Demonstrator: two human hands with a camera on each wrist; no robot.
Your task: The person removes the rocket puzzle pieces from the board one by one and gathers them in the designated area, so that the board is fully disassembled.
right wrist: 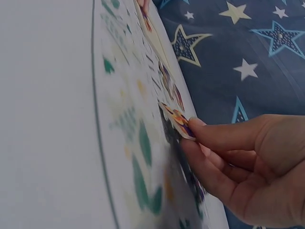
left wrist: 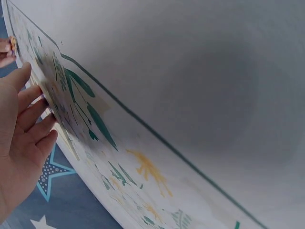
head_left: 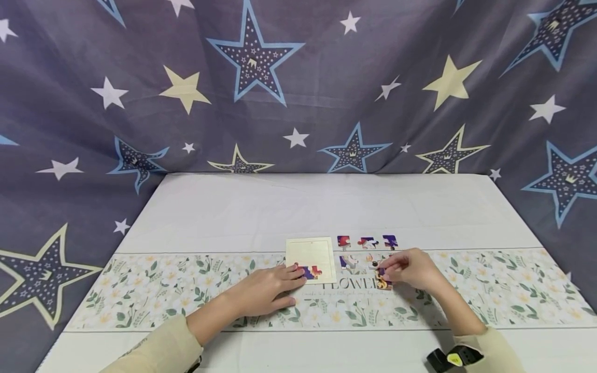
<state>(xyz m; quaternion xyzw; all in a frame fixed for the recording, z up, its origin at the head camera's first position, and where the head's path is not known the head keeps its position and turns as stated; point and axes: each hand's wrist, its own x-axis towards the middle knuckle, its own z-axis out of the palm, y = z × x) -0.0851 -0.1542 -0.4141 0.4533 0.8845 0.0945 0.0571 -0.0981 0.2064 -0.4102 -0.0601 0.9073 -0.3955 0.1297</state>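
A pale wooden puzzle tray [head_left: 305,252] lies flat on the table, with colourful jigsaw pieces [head_left: 315,272] in its lower part. My left hand [head_left: 266,290] rests at the tray's lower left, fingertips on its edge and the pieces there; in the left wrist view its fingers are extended and slightly bent. To the right of the tray, my right hand [head_left: 412,270] pinches an orange and purple jigsaw piece [right wrist: 177,120] between thumb and fingers. That piece is tilted, one edge close to the tablecloth. Part of it is hidden by the fingertips.
Loose jigsaw pieces lie right of the tray: a red one [head_left: 343,241], a red and white one [head_left: 368,242], a purple one [head_left: 389,241] and a white and purple one [head_left: 347,262]. The white tablecloth [head_left: 261,207] has a floral band. A star-patterned curtain [head_left: 317,114] stands behind.
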